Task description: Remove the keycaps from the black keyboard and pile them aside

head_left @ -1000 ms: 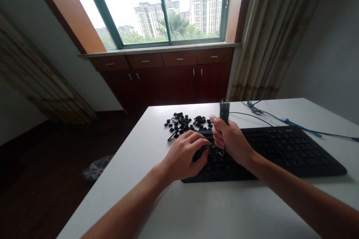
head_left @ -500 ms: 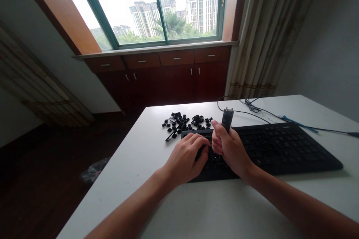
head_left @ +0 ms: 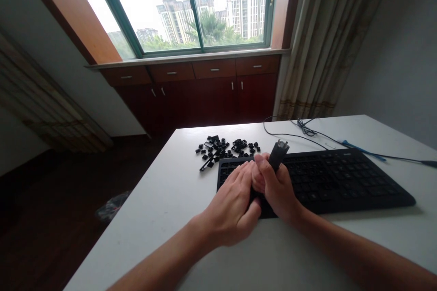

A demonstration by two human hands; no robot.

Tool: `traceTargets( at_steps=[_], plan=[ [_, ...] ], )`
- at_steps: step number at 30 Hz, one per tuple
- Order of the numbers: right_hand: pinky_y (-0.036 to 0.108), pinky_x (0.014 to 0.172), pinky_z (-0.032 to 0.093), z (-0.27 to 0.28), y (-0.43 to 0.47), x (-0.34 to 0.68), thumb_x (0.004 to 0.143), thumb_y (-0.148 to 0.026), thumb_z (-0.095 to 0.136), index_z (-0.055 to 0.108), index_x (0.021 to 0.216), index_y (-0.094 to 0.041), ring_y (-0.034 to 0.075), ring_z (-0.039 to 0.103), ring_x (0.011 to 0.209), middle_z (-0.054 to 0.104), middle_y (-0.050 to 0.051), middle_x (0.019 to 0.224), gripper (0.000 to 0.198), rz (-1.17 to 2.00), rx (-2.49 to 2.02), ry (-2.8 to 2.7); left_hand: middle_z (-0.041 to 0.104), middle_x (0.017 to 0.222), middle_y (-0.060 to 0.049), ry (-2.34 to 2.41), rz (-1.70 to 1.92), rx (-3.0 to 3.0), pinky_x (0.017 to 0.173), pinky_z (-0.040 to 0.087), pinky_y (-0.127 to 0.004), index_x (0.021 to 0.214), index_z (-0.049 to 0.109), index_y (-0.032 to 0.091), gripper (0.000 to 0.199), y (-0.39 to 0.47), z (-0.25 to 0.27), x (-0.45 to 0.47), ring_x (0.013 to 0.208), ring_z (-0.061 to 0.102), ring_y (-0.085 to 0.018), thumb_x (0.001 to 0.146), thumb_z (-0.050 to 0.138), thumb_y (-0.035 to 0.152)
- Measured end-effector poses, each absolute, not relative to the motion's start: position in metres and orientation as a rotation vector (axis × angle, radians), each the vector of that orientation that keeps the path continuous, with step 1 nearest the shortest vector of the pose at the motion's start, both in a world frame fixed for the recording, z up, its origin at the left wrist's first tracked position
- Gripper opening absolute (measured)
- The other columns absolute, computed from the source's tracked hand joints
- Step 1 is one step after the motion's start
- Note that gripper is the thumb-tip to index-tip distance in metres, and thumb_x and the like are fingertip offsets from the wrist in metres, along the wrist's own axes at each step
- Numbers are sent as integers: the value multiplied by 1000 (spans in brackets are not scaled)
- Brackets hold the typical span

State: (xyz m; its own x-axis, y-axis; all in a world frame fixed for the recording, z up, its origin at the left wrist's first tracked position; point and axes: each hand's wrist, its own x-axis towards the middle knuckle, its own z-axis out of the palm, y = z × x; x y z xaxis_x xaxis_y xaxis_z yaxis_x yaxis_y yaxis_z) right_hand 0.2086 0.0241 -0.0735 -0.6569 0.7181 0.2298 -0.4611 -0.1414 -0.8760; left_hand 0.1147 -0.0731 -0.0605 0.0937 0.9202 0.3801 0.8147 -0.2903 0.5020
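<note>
A black keyboard [head_left: 341, 177] lies on the white table with many keys still on it. My right hand [head_left: 278, 188] is closed in a fist around a black keycap puller [head_left: 279, 152], its small metal prongs pointing up and its lower end hidden. My left hand [head_left: 232, 204] is bent over the keyboard's left part, fingers pressed together against my right hand's fingers. Its thumb curls in below, and what lies between thumb and fingers is hidden. Loose black keycaps [head_left: 215, 148] are scattered just beyond the keyboard's left end.
A thin black cable [head_left: 307, 131] lies coiled at the table's back right. Beside it is a blue strip-like item [head_left: 362, 150] behind the keyboard. The table's left edge [head_left: 136, 177] drops to a dark floor, where a clear plastic bag [head_left: 112, 207] sits. Cabinets stand under the window.
My right hand has tilted the keycap puller, its top leaning right and lower. My left hand has slid nearer and now touches my right hand's fingers, its own fingers straighter.
</note>
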Motion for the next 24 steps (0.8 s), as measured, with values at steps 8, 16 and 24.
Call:
traceTargets(
  at_steps=[8,16,24],
  plan=[
    [24,43,29,-77,22,212,98,-42,60,41,63,-23,8,31,44,38,-8,49,45,1744,-321,-1279,17,170,-20,1993,656,2135,131,18,-54,163,3,8,79,-75,-70,128,159,13,-31,99,44,28],
    [26,53,36,-74,14,204,98,-41,58,44,65,-21,11,40,55,43,-5,59,41,1501,-449,-1476,11,170,-19,2055,681,2312,129,18,-62,164,3,8,81,-70,-81,130,158,4,-37,95,45,21],
    [23,36,20,-65,36,208,91,-41,67,38,59,-24,6,22,37,31,-10,46,46,1867,-460,-1163,28,165,-23,2197,537,2131,128,25,-57,157,31,4,70,-71,-79,129,157,19,-35,103,45,46]
  ],
)
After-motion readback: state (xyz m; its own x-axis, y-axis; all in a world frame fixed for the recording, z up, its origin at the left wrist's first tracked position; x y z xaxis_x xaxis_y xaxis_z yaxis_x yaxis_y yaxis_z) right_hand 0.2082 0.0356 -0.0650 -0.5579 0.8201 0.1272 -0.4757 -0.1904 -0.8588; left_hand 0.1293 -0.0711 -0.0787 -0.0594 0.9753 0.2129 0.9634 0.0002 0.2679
